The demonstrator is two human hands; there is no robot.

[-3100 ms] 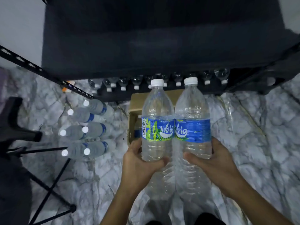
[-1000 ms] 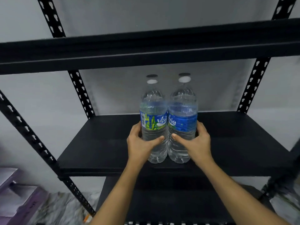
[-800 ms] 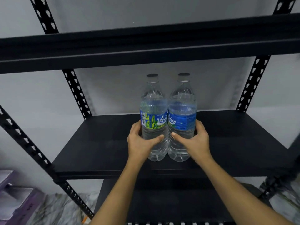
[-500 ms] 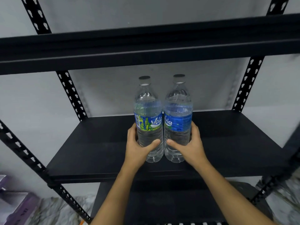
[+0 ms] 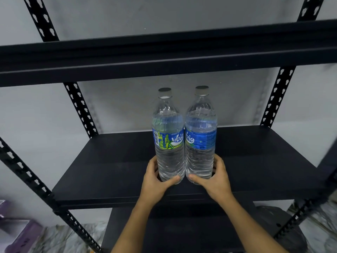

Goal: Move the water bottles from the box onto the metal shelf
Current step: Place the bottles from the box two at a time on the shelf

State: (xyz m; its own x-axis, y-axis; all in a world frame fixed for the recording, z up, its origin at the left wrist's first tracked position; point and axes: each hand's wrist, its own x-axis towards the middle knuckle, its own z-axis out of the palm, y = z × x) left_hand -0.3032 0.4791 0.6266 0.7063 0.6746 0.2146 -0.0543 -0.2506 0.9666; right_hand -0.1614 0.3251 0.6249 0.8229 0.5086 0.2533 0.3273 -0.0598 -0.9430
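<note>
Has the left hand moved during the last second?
Yes. The left hand has slid down its bottle, from just under the label to the base, nearer the shelf board.

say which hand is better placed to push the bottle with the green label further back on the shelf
Left. The left hand grips the base of the green-label bottle on the shelf; the right hand holds the other bottle beside it.
</note>
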